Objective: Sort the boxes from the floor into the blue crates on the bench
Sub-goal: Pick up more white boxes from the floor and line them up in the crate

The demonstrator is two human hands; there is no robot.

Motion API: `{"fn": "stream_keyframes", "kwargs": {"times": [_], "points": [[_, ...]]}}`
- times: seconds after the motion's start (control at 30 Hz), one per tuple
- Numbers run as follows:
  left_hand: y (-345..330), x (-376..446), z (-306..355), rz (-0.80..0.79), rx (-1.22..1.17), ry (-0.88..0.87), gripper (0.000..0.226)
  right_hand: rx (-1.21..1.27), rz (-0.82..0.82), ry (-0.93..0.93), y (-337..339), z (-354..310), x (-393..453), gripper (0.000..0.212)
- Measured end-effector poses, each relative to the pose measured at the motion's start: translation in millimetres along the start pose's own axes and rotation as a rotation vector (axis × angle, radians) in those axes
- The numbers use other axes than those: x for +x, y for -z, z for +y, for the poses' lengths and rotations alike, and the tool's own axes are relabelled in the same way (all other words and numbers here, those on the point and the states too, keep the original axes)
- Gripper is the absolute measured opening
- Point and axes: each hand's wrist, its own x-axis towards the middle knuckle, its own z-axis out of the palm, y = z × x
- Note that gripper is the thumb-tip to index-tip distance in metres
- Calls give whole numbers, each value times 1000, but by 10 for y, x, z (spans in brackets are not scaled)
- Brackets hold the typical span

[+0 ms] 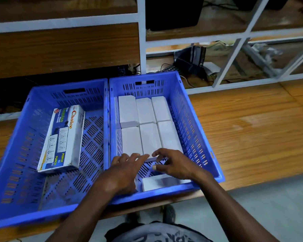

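Note:
Two blue crates stand side by side on the wooden bench. The left crate point(16, 154) holds one long printed box point(63, 138) marked "Choice". The right crate point(196, 123) holds several plain white boxes point(147, 130) packed in two rows, plus one white box point(157, 183) lying flat at its near wall. Both hands are inside the right crate at the near ends of the front row. My left hand point(124, 170) has straight fingers touching the front edge of the middle box. My right hand point(171, 163) has curled fingertips at the edge of the front right box.
The wooden bench point(252, 137) stretches to the right of the crates. Behind it stands a white metal shelf frame point(142, 41) with bags, cables and clutter on the lower shelves. The grey floor and my feet point(168, 213) show below the bench edge.

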Motion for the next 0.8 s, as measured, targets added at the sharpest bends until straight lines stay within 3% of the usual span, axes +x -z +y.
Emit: {"fn": "stream_keyframes", "kwargs": {"times": [0.13,0.3,0.37,0.6,0.7,0.8], "points": [[137,-76,83,69,-85,-53,115,37,54,31,-41,-2,-134,48],[600,-272,166,284,-176,-117,114,87,-72,136,-66,-179,-310,93],[793,-325,202,391,-269,-162,110,135,-44,181,-81,-328,-347,101],[1104,-248,319,750,-650,-213,103,216,401,244,-50,-679,-374,73],[1045,-176,314,761,-932,-204,80,440,405,230,6,-691,-339,68],[894,-104,289,666,-1164,-128,60,686,380,188,94,-658,-314,71]]}}
